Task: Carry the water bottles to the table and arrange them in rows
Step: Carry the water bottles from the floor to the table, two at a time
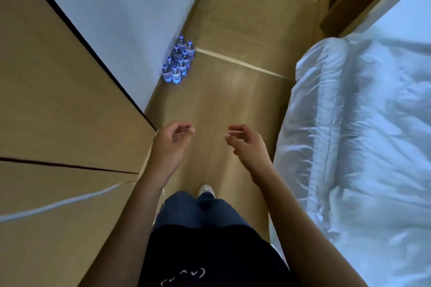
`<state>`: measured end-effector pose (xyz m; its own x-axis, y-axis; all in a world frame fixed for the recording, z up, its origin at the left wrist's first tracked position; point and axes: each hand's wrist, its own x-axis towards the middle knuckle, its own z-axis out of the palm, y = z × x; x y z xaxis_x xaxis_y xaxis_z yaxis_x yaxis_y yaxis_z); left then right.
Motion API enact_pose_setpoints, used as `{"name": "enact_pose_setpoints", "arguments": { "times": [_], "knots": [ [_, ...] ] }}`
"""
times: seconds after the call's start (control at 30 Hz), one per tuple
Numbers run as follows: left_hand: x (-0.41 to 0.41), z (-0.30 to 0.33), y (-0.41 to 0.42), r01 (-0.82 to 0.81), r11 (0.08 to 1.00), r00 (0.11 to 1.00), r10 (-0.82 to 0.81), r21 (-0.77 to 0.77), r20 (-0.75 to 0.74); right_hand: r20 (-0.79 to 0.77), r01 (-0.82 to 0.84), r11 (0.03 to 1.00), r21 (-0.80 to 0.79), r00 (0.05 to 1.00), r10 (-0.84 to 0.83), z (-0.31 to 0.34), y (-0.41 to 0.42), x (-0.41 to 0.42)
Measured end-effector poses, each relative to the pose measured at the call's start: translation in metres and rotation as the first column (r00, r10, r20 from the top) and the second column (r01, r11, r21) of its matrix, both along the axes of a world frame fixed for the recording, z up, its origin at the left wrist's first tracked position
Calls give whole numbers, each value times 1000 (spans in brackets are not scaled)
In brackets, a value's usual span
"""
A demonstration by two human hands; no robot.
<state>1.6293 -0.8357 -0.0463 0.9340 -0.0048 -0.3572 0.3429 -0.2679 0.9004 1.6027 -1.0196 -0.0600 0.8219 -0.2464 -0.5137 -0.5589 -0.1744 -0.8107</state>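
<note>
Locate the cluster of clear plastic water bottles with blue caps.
In the head view, the cluster of clear plastic water bottles with blue caps stands on the wooden floor, against the white wall, left of centre, ahead of both empty hands.

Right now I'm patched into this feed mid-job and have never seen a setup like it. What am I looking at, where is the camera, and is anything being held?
There is no machine here. The one picture comes from a wide-angle camera worn on a person's head, looking forward and down, so the edges bend. The two bare arms reaching up from the bottom are that person's own. The left hand and the right hand hang in front of the body with fingers loosely curled; neither has a grip on anything. Ahead, a cluster of water bottles with blue caps stands upright on the wooden floor, against the white wall. A bed with white bedding runs along the right side, and wooden panels line the left. No table shows in this view.
</note>
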Motion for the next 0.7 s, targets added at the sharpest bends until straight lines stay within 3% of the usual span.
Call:
{"name": "enact_pose_setpoints", "arguments": {
  "times": [0.47, 0.7],
  "knots": [
    [273, -20, -55, -180, 983, 984, 180, 22, -5, -45, -103, 993, 61, 993, 106, -20, -46, 295],
    [408, -24, -67, -274, 959, 955, 280, 67, -99, -49, -213, 976, 40, 975, 214, -18, -59, 457]
  ]
}}
